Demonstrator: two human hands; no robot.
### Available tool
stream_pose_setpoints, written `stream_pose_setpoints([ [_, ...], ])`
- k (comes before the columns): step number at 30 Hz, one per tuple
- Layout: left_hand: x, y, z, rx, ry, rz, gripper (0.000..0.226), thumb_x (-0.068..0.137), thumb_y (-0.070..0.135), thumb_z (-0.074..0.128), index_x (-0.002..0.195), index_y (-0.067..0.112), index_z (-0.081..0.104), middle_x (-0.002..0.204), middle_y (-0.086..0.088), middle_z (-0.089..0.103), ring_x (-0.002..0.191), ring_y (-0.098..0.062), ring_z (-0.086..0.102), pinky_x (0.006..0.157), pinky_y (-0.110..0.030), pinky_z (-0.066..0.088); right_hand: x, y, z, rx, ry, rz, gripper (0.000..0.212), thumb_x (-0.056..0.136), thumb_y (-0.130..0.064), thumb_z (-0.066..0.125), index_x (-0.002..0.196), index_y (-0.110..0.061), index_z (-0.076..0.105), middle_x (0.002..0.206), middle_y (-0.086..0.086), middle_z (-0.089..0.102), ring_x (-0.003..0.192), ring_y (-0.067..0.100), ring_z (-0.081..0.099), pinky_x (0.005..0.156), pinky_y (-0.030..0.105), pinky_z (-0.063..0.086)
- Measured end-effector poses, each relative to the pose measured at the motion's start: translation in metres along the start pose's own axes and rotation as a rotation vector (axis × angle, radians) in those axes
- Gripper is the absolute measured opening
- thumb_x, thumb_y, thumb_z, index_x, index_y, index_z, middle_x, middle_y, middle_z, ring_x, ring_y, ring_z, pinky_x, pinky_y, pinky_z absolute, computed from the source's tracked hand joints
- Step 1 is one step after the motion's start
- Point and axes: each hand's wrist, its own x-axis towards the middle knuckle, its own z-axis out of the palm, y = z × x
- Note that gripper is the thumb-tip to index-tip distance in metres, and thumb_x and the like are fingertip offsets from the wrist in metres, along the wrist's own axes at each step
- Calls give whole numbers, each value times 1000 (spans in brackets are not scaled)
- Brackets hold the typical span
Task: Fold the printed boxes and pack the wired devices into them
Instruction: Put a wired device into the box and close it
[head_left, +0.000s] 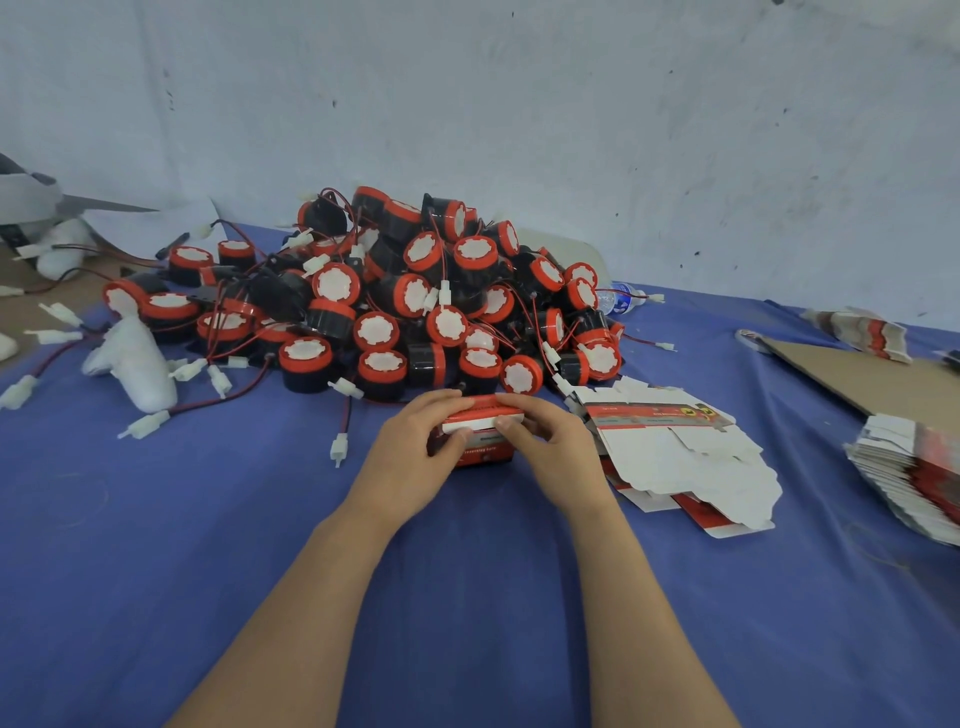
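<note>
Centre of the counter (208, 519), on the blue cloth: one printed box (485, 454), red and white, folded up into shape and held between both hands.

- Left hand (415, 447): grip closed around the box's left end, fingers curled over the top edge, thumb on the near face.
- Right hand (545, 447): same grip mirrored on the right end, thumb pressing a white flap near the top.
- Judgement: the top flap is being tucked shut. The two-sided hold likely keeps the walls square while the thumbs push. Cannot tell whether a device is already inside.
- Box sits low against the cloth, probably braced there against the pressing.
- Pile of wired devices (415, 301): round, black-bodied, red-rimmed with white faces, red-and-black leads and white plugs trailing. It is heaped just behind the box, an easy reach forward.
- Flat box blanks (675, 447): fanned out, touching one another, just beside the right hand, so the next one is close by.
- Larger stack of blanks (914, 467) at the far right edge, with a cardboard sheet (857, 374) behind it.
- Risk: loose leads could snag under a flap.
</note>
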Motion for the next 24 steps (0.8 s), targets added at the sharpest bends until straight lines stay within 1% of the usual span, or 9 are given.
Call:
stream_pose_setpoints([
  [4,0,1,0,-33,2,-14,37,94,11,57,130,20,58,138,5,49,127,-11,46,103,-26,45,1,0,-3,-11,-58,14,27,96,-17,56,113,-36,63,113,-8,66,108,8,59,96,32,51],
  [8,1,2,3,-92,3,-57,39,96,6,52,131,22,56,144,9,42,128,-5,39,87,-2,41,0,-2,1,7,-34,0,29,96,-14,55,114,-35,63,112,-6,67,108,9,60,96,32,51],
  [10,2,2,3,-149,11,-105,40,97,3,47,130,24,57,147,11,38,130,-6,38,86,-5,42,0,-2,5,6,-5,2,27,96,-14,56,117,-29,65,111,-3,67,106,9,60,94,28,51],
  [14,4,5,4,-240,52,-174,42,98,1,39,127,24,59,151,11,34,135,-9,34,105,-28,43,0,-4,9,-38,-3,-12,28,96,-16,56,122,-24,64,108,-5,66,98,2,59,82,7,47],
  [16,4,7,5,-264,77,-198,42,99,1,35,125,21,61,153,9,32,138,-8,31,109,-31,39,1,-4,9,-41,-34,-10,31,97,-15,55,127,-20,62,116,-2,65,104,4,58,86,9,47],
  [20,6,9,6,-265,107,-230,42,99,3,32,119,21,65,156,6,27,139,-9,28,108,-30,39,1,-3,8,-29,-88,9,35,98,-12,52,132,-18,58,125,0,62,117,12,55,100,28,48],
  [22,5,11,6,-271,115,-254,34,100,11,38,115,26,65,156,8,25,135,-5,30,94,-15,42,0,-3,10,-23,-61,-3,35,97,-11,53,132,-19,57,123,-3,62,117,11,55,100,28,48],
  [23,5,10,7,-267,121,-262,29,101,16,42,113,28,64,156,8,26,133,-5,32,91,-13,41,-1,-3,12,-5,-32,-9,34,97,-10,54,129,-19,58,121,-6,62,115,10,56,98,27,48],
  [24,6,9,7,-246,127,-260,25,101,20,44,115,28,63,155,7,26,133,-8,34,95,-19,43,-1,-3,14,19,2,-14,30,96,-9,55,124,-21,59,116,-9,63,113,8,57,97,25,49],
])
